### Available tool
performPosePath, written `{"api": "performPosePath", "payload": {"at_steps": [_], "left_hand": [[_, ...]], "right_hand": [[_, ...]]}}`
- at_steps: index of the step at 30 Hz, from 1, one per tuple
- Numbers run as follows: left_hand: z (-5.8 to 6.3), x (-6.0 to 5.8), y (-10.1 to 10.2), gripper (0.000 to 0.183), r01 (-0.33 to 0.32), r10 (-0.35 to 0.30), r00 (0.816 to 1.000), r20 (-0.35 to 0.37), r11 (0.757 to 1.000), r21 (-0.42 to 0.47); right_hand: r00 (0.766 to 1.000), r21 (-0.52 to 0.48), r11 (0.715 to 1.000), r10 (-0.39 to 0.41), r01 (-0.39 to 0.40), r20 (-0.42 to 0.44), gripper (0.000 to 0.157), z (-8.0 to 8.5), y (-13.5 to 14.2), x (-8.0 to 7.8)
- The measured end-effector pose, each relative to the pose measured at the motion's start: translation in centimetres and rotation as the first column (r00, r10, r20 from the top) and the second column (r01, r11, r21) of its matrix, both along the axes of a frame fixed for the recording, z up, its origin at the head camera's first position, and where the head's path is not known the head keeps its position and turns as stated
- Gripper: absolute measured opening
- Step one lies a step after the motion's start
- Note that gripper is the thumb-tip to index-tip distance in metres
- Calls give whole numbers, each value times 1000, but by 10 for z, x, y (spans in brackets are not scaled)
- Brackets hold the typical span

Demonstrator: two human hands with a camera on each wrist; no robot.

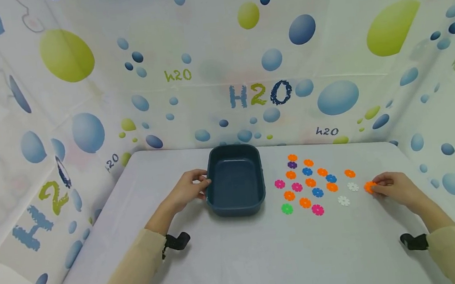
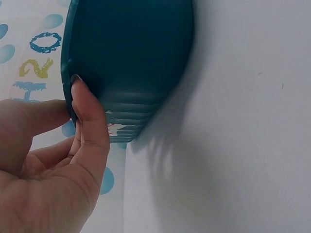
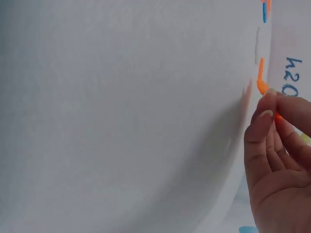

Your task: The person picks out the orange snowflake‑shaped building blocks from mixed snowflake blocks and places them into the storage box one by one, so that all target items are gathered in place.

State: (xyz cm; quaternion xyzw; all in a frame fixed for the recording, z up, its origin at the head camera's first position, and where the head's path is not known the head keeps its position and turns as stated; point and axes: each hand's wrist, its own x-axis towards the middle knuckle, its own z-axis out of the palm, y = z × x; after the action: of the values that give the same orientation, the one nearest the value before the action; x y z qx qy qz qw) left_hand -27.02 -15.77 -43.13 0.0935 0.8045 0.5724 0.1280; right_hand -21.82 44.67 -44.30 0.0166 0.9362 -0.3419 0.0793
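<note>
My left hand (image 1: 187,189) pinches the left rim of a dark blue-green plastic bin (image 1: 238,212), its thumb and fingers on either side of the edge. In the left wrist view the same hand (image 2: 58,165) grips the rim of the bin (image 2: 131,43). The inside of the bin holds nothing in the head view. Far to the right, my right hand (image 1: 396,189) pinches an orange flower-shaped disc (image 1: 369,187) between thumb and fingers. The right wrist view shows the right hand (image 3: 277,150) with the orange disc (image 3: 262,86) at its fingertips, partly hidden by them.
Several flower-shaped discs lie between bin and right hand: orange (image 1: 305,203), pink (image 1: 318,209), blue (image 1: 318,192), green (image 1: 287,208), purple (image 1: 292,165) and white (image 1: 344,200). The white table (image 1: 239,259) meets a printed curtain (image 1: 212,70) behind.
</note>
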Motion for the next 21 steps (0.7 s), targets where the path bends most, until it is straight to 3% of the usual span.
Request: {"api": "performPosePath", "payload": {"at_steps": [8,21], "left_hand": [[-2,-1,-1,47,-15,15,1000,12,1000,2],[-1,-1,1,46,-15,14,1000,10,1000,21]], "right_hand": [[997,-49,998,30,-33,-65,38,7,-18,0],[985,-149,980,111,-130,-128,33,24,-77,-6]]}}
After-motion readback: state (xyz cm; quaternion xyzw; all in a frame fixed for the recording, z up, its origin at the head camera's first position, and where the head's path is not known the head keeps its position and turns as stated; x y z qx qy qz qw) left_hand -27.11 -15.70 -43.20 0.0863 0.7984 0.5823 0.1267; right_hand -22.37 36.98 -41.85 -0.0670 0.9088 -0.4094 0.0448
